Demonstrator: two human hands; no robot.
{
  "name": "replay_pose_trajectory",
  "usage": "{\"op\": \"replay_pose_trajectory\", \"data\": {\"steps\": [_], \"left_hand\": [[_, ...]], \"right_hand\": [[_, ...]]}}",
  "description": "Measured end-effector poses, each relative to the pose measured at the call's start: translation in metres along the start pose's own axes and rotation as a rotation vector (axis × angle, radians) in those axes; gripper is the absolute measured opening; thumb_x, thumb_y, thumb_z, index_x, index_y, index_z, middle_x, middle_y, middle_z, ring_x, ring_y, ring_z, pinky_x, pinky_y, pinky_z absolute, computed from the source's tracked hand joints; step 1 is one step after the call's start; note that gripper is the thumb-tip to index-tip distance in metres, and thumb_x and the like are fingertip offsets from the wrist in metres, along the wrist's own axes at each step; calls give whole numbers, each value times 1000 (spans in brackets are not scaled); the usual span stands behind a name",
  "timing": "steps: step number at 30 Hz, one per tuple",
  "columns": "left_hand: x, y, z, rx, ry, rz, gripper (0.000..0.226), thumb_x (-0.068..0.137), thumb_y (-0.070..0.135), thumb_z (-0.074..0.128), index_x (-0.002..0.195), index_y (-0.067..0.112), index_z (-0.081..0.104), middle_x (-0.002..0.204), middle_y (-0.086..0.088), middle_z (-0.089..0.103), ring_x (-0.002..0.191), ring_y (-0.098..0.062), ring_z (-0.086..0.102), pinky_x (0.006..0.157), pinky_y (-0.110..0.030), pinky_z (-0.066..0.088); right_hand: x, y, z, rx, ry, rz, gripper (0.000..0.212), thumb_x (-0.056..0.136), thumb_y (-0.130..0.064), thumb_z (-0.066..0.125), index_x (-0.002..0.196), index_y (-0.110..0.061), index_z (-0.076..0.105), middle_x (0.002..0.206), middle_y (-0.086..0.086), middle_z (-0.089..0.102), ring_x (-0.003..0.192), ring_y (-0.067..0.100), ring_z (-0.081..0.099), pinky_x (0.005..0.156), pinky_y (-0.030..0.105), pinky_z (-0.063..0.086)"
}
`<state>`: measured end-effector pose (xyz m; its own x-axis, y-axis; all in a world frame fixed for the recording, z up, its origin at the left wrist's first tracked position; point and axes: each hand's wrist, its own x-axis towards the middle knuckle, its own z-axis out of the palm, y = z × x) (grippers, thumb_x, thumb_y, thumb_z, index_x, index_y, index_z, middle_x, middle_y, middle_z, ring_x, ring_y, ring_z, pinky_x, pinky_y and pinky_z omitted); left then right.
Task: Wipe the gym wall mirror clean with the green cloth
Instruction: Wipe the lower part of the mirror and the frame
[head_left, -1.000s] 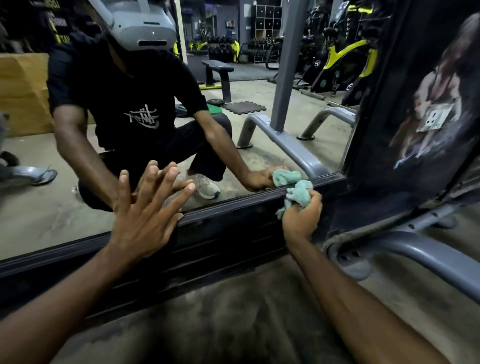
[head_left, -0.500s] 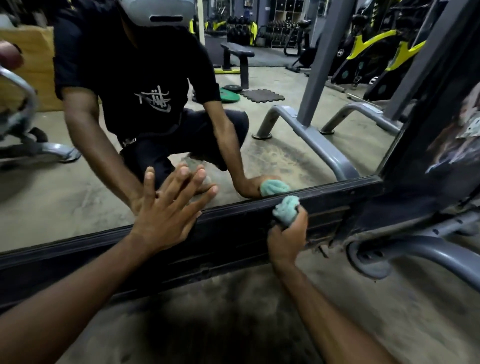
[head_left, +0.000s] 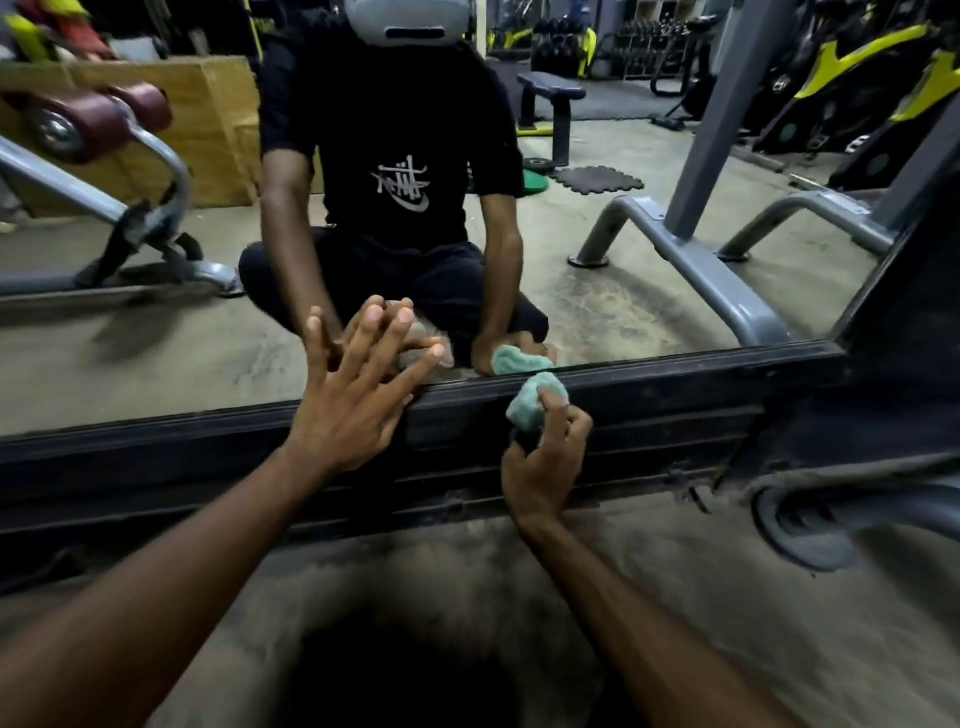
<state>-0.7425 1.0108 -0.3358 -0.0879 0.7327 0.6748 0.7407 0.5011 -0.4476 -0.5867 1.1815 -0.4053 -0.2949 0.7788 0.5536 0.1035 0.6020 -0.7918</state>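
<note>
Writing: one white scrawled print on the black T-shirt of the person reflected in the mirror; its letters cannot be read.

Surface: wall mirror reaching almost to the ground, set in a black ridged frame. Dusty concrete floor in front of it.

Room, as reflected: wooden box at left, dark padded bench behind the person, green weight plate on the ground, grey steel machine legs at right, yellow-and-black machines at the back.

Hands: left hand with fingers straight and spread, fingertips against the bottom strip of the glass, palm over the frame. Right hand curled around the green cloth.

Cloth: bunched into a small wad, sticking up above the right fingers, pressed to the top lip of the frame just below the glass, to the right of the left hand and apart from it.
</note>
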Motion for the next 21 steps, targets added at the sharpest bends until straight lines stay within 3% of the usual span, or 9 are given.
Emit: {"op": "replay_pose_trajectory", "data": {"steps": [3,6,8,12,15,17,19,21], "left_hand": [[-24,-28,-3,48,-17,1,71,97,32,57,163,31,28,172,-16,11,157,-43,9,116,-78,5],[-43,-44,-7,44,-15,-51,71,98,30,57,163,32,28,172,-16,11,159,-41,-3,115,-79,5],[-57,-57,-8,63,-24,-60,76,95,28,61,163,32,27,172,-17,12,158,-41,-5,115,-79,3],[-83,-86,-17,82,-43,-81,84,92,26,65,164,33,22,172,-19,11,157,-46,0,115,-80,3],[-98,-114,-24,74,-33,-63,79,94,24,60,164,32,24,171,-21,12,156,-49,6,118,-77,3],[-106,-124,-28,67,-21,-46,78,93,22,61,163,31,29,170,-22,14,156,-49,6,119,-75,4],[-110,-132,-32,57,-23,-55,83,90,21,66,163,32,28,171,-20,11,157,-47,7,117,-77,5],[-120,-140,-35,78,-28,-93,92,86,19,72,163,34,25,172,-18,8,157,-46,5,116,-79,4]], "right_hand": [[6,3,-4,28,-20,-30,73,58,7,69,123,-24,58,111,3,45,93,18,53,84,24,47],[17,2,-6,53,96,59,64,62,1,67,124,-12,64,111,15,49,93,16,52,85,14,39],[0,-19,10,76,129,131,63,62,-5,66,125,-12,64,113,15,50,95,22,55,85,17,41],[-45,-53,47,76,-24,-36,66,63,0,76,123,-23,60,113,4,47,95,15,53,85,28,50],[-42,-56,41,124,28,-23,55,70,-21,56,122,-8,67,110,9,45,89,3,45,86,6,42],[-33,-53,38,165,151,51,58,70,-18,50,123,0,66,109,18,47,91,11,49,89,1,36],[-42,-63,53,156,207,139,56,70,1,56,125,0,65,111,23,47,96,32,57,94,16,44],[-70,-91,82,126,140,125,61,67,4,56,126,-3,65,112,21,47,98,39,56,96,38,49]]}}
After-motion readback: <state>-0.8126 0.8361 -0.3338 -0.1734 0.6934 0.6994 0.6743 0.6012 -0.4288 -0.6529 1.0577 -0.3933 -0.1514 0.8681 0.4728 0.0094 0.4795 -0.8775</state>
